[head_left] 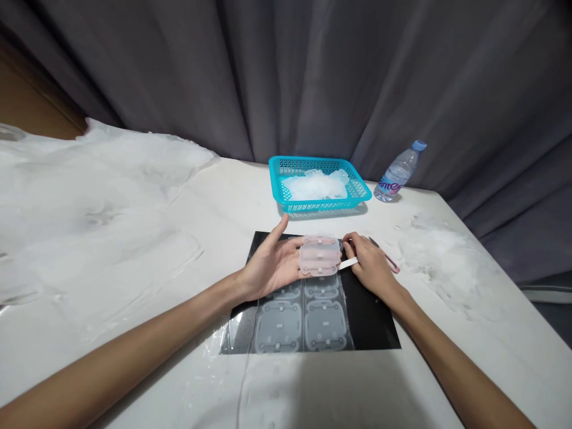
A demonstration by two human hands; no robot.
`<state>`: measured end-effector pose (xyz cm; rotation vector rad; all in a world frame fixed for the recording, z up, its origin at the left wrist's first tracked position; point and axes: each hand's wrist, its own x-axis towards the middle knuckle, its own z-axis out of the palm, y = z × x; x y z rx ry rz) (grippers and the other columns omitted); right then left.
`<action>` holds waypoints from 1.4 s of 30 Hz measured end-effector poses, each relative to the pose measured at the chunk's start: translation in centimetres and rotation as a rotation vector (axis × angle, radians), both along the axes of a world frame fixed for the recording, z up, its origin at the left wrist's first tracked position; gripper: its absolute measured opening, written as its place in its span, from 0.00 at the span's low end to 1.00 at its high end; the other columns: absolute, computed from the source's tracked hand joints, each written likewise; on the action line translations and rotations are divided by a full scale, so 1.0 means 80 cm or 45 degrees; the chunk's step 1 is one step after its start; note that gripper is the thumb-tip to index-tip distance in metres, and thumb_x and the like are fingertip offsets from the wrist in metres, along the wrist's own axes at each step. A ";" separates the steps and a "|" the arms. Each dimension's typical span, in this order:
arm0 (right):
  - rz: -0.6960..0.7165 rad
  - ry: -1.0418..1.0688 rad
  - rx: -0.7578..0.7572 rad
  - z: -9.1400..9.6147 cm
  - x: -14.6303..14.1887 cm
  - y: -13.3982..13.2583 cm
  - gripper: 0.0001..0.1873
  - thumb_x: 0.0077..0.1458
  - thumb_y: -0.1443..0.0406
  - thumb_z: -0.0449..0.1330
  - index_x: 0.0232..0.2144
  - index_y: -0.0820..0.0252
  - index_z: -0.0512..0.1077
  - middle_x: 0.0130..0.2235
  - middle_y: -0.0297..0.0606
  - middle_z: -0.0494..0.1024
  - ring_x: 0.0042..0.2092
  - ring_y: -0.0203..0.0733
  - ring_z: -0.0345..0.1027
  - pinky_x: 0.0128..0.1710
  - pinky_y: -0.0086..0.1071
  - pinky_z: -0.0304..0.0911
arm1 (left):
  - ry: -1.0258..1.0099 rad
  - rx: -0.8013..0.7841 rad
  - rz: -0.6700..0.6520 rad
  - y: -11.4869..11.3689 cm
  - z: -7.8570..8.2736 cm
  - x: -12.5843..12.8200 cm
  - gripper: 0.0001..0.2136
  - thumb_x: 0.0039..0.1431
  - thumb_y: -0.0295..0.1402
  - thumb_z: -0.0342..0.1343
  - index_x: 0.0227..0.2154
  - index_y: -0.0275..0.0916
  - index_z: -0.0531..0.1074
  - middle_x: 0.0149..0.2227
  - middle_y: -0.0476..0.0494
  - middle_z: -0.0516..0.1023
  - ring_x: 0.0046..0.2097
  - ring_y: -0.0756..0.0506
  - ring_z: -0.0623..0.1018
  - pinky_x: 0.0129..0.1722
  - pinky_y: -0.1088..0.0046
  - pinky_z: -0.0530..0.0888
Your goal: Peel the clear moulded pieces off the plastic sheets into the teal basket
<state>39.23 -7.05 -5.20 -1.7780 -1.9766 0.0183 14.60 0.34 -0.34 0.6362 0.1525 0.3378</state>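
My left hand (274, 262) is palm up with its thumb raised, above a black mat (373, 316). Across its outstretched fingers rests a translucent, rounded plastic piece (319, 256), which the hand holds up. Close by on the right, my right hand (369, 262) is closed around a slim tool with a white blade-like strip (348, 263) and a pink looped end (393, 265). The strip's tip is beside the piece's right edge; I cannot tell if they touch. Under my left hand, a clear sheet (326, 345) of similar rounded shapes covers part of the mat.
Behind the mat stands a turquoise basket (301, 207) holding translucent pieces (317, 185). A water bottle (397, 173) is to its right. Clear plastic film (89, 208) spreads over the table's left side, and more crumpled film (440, 262) lies at right. A grey curtain (290, 77) hangs behind.
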 end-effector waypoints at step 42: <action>0.007 0.011 0.014 -0.004 -0.005 0.005 0.06 0.71 0.66 0.50 0.41 0.56 0.67 0.36 0.40 0.79 0.38 0.49 0.74 0.37 0.37 0.62 | 0.260 0.262 0.183 0.005 -0.004 0.001 0.35 0.71 0.58 0.43 0.62 0.30 0.70 0.59 0.26 0.78 0.63 0.33 0.76 0.67 0.52 0.66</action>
